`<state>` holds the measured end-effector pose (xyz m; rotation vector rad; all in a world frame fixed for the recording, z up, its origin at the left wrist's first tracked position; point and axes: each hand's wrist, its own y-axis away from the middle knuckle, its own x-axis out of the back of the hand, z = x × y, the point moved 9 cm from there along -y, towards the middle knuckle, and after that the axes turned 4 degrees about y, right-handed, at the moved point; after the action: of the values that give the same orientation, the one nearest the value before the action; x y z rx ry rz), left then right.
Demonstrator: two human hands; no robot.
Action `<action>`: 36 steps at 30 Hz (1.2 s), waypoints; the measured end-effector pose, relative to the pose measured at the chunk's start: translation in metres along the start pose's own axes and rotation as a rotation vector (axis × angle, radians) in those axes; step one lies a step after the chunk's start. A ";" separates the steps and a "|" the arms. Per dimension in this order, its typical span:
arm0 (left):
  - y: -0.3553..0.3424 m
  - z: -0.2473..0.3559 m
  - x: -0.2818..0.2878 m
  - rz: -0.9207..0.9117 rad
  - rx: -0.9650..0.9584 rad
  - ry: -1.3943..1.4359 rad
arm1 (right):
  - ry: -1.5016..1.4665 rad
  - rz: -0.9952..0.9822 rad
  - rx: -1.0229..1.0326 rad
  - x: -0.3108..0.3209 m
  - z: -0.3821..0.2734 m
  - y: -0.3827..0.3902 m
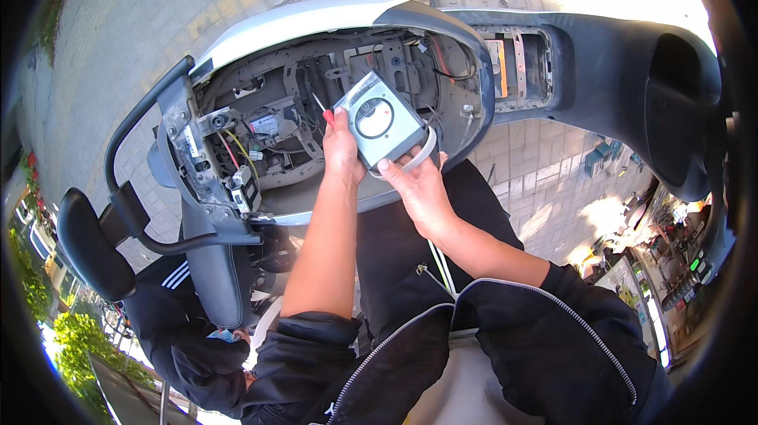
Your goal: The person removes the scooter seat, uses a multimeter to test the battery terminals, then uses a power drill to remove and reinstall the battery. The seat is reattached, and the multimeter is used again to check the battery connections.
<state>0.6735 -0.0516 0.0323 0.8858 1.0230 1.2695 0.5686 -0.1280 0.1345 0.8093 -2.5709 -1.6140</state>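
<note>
Paving (150,22) surrounds the scooter (347,14), above which my left grip (342,147), also clutching a red-handled tool (328,116), and right grip (420,189) hold a dial box (403,137) such crowding could drop.

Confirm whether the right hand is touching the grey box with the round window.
Touching. The head view shows it: the right hand's thumb tip lies on the near edge of the grey box, with no gap between them.

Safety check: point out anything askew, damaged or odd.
The scooter body is open, with wires exposed instead of covered, which looks unfinished. The dial-faced box shows no clear damage.
</note>
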 end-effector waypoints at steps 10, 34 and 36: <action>-0.058 0.019 0.008 -0.131 0.137 -0.345 | 0.805 0.087 -0.240 0.043 -0.023 -0.097; -0.153 0.026 0.040 0.010 -0.163 -1.269 | 0.662 0.152 -0.718 0.083 0.119 -0.145; -0.157 0.019 0.044 -0.010 -0.142 -1.242 | 0.724 0.136 -0.716 0.088 0.124 -0.149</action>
<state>0.7424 -0.0242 -0.1142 1.2712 -0.0559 0.5388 0.5224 -0.1111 -0.0732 0.8812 -1.3970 -1.6112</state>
